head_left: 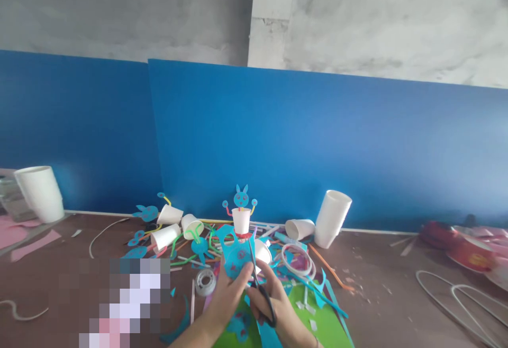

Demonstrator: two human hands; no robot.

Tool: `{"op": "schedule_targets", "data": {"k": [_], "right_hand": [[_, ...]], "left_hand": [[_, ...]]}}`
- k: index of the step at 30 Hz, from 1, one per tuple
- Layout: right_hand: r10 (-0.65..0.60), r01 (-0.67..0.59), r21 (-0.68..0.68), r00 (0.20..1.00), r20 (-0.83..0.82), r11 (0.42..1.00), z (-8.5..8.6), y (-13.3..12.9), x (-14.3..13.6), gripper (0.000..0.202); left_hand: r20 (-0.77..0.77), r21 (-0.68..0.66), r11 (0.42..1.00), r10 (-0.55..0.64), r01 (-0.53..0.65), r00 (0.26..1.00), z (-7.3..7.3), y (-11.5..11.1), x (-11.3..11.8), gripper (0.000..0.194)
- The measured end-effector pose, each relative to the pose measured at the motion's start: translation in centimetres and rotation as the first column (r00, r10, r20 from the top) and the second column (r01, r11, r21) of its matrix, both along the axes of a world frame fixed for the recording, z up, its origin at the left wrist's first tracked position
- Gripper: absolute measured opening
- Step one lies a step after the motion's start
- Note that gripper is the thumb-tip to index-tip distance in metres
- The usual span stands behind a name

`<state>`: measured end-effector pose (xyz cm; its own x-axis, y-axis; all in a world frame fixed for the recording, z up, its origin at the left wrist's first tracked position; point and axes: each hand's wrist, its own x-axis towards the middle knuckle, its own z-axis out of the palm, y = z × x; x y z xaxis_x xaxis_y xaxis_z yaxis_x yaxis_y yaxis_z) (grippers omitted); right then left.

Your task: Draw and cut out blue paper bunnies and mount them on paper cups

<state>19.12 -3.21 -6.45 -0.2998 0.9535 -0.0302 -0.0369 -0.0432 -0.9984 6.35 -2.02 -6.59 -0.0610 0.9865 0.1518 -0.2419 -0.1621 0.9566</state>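
My left hand [229,292] grips a piece of blue paper [236,257] with small drawn marks and cut-out edges. My right hand [278,297] is closed around the black handles of a pair of scissors [269,305]. The blades point up and lie along the right edge of the blue paper. Just beyond stands a white paper cup figure [241,220] with a blue rabbit head and bent straw arms. Below my hands lies a green sheet [323,316], partly covered by blue paper.
Several tipped cups with blue cut-outs and straws, including one cup [165,235], lie to the left. A tape roll [205,282] sits near my left hand. Cup stacks stand at left [39,194] and right [332,218]. White cable [456,290] curls at right. A blue panel [317,146] rises behind.
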Motion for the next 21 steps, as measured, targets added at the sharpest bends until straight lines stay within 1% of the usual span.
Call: {"op": "schedule_targets", "data": {"k": [2, 3, 7, 9, 12, 15, 21], "right_hand": [[0.007, -0.007, -0.012, 1.000, -0.004, 1.000, -0.4, 0.0, 0.0, 0.082], [0.005, -0.005, -0.014, 1.000, -0.014, 1.000, -0.6, 0.1, 0.0, 0.082], [-0.007, 0.007, 0.004, 0.998, -0.060, 1.000, -1.4, 0.3, 0.1, 0.079], [-0.015, 0.016, 0.018, 0.998, -0.061, 1.000, -1.5, 0.4, 0.1, 0.078], [-0.018, 0.020, 0.034, 0.999, -0.049, 0.999, -1.2, 0.4, 0.1, 0.076], [-0.011, 0.013, 0.044, 0.999, -0.045, 0.999, -0.8, 0.3, 0.0, 0.074], [-0.012, 0.012, 0.021, 1.000, 0.003, 1.000, 0.3, 0.1, -0.1, 0.079]], "left_hand": [[-0.013, -0.023, 0.998, 0.056, -0.056, 0.998, -0.1, 0.0, 0.1, 0.047], [-0.009, -0.034, 0.998, 0.055, -0.055, 0.998, -0.2, 0.0, 0.1, 0.047], [0.029, -0.045, 0.999, -0.021, 0.022, 0.999, -0.5, 0.1, 0.0, 0.041], [0.037, -0.051, 0.998, -0.034, 0.036, 0.999, -0.7, 0.2, 0.0, 0.040], [0.044, -0.076, 0.996, -0.033, 0.036, 0.998, -0.7, 0.3, -0.1, 0.042], [0.056, -0.097, 0.995, -0.033, 0.038, 0.998, -0.5, 0.4, -0.1, 0.046], [0.035, -0.099, 0.994, -0.053, 0.056, 0.998, 0.1, 0.3, -0.4, 0.048]]}}
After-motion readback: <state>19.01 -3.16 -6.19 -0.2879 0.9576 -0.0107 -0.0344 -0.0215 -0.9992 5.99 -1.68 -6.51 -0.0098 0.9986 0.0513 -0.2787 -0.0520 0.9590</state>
